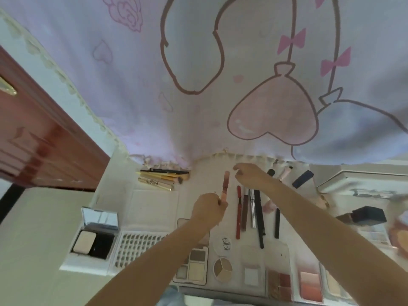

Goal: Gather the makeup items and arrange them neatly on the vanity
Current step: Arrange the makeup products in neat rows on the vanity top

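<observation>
The pink tube (225, 188) sits in your left hand (208, 209), pinched at its near end, its long axis running away from you toward the cloth backdrop (198, 85); its far tip stands free above the bench (152, 208), just left of the row of pencils and wands. That row begins with the red pencil (238, 212), then a brown one (245, 213), a silver wand (253, 209) and a black liner (259, 217), all lying parallel, long axes front to back; the tube already points the same way, so by my reading the coming move is only a small shift right and down, into the bare strip beside the red pencil. Your left grip is closed on the tube and is the nearer hand to that slot; your right hand (251, 176) hovers past the far ends of the row, fingers loosely curled and holding nothing that I can see. Further out, gold brushes (159, 176) lie crosswise at the back left; palettes (192, 267) line the near edge; an opened compact (95, 235) sits far left.
</observation>
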Demonstrator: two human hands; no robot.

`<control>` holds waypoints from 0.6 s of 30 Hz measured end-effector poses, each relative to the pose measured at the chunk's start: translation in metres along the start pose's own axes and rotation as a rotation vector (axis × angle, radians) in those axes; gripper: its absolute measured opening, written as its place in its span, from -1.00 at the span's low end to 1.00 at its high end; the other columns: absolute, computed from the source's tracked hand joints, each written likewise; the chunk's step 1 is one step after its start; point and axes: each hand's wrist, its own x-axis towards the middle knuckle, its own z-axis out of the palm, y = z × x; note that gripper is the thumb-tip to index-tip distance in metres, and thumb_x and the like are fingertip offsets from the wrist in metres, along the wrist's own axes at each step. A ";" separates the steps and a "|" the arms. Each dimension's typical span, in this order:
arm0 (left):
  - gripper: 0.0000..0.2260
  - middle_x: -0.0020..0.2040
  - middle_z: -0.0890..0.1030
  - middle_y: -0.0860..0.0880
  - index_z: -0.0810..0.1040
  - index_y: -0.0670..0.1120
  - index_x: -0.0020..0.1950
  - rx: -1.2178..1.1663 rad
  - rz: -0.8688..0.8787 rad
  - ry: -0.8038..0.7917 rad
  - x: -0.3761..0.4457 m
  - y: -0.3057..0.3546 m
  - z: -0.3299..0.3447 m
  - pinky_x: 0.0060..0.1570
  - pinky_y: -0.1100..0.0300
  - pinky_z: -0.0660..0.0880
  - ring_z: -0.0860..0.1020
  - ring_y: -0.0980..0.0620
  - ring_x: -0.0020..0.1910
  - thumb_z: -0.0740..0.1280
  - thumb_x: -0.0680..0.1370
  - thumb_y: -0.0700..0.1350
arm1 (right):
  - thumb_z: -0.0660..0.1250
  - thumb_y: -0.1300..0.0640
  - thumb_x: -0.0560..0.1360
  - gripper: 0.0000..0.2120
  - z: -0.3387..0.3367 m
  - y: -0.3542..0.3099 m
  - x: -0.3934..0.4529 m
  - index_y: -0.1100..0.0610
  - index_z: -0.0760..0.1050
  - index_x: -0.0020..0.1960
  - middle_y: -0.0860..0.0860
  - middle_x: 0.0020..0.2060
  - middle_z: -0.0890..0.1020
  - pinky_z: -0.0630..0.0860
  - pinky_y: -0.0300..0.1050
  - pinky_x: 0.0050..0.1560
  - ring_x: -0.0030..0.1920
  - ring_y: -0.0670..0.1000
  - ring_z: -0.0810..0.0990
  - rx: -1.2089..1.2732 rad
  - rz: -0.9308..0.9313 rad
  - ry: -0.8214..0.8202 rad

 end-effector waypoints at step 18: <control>-0.79 0.17 0.52 -0.13 0.47 -0.21 0.15 0.168 -0.215 -0.083 0.015 0.015 0.050 0.06 0.20 0.44 0.50 -0.07 0.16 0.15 0.58 -0.18 | 0.09 0.34 0.48 -0.73 0.044 0.046 0.028 0.29 0.39 0.16 0.19 0.22 0.34 0.36 -0.03 0.23 0.23 0.16 0.33 -0.408 -0.036 -0.004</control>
